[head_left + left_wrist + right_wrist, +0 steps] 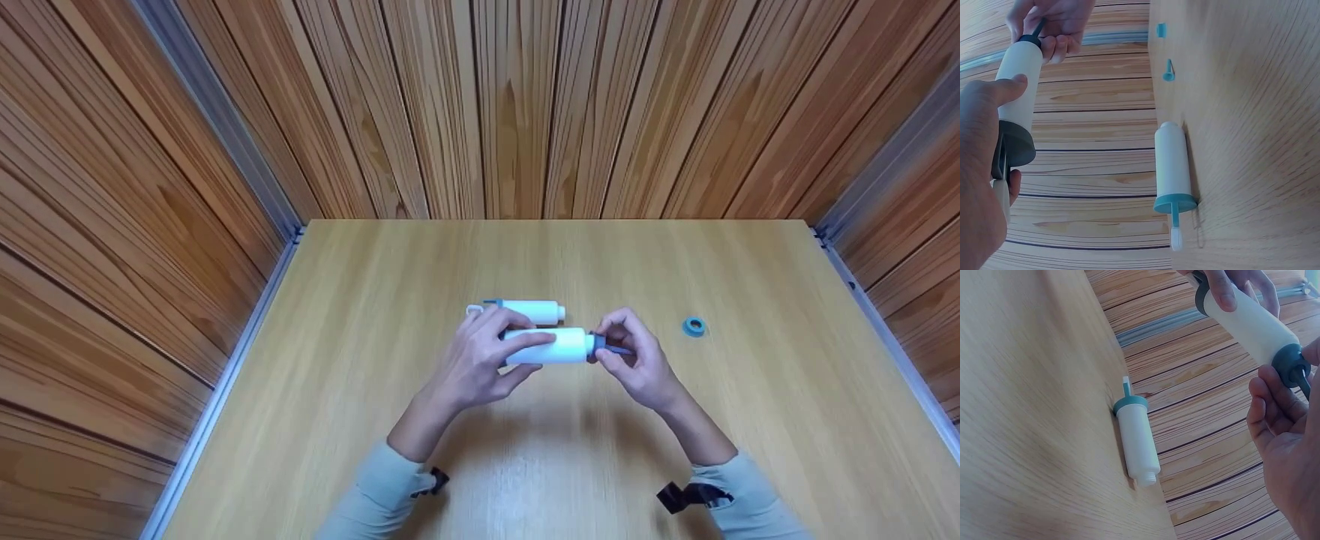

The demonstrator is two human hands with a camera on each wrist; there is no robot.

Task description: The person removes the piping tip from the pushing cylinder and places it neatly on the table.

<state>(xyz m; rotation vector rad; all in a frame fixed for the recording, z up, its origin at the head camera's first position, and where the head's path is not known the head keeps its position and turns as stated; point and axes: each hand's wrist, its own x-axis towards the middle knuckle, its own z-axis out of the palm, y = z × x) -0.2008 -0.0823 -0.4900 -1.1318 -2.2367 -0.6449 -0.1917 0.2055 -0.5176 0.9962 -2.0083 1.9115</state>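
My left hand [480,356] grips a white plunger tube [553,345] with a dark flange [1016,143] at its rear end, holding it level above the table. At the front end is a dark cap [1287,363] with a thin spout [1301,381]. My right hand [637,364] pinches that cap between thumb and fingers, its other fingers curled beside the spout. Behind the held tube lies a second white plunger tube [531,311] with a teal flange [1175,203] and a white-tipped rod [1176,235]; its front neck is bare.
A teal ring [694,326] lies on the wooden table [360,300] to the right. Near it, in the left wrist view, is a small teal cone-shaped nozzle [1168,72]. Wood-panelled walls [517,112] and metal rails [217,405] border the table at the back and sides.
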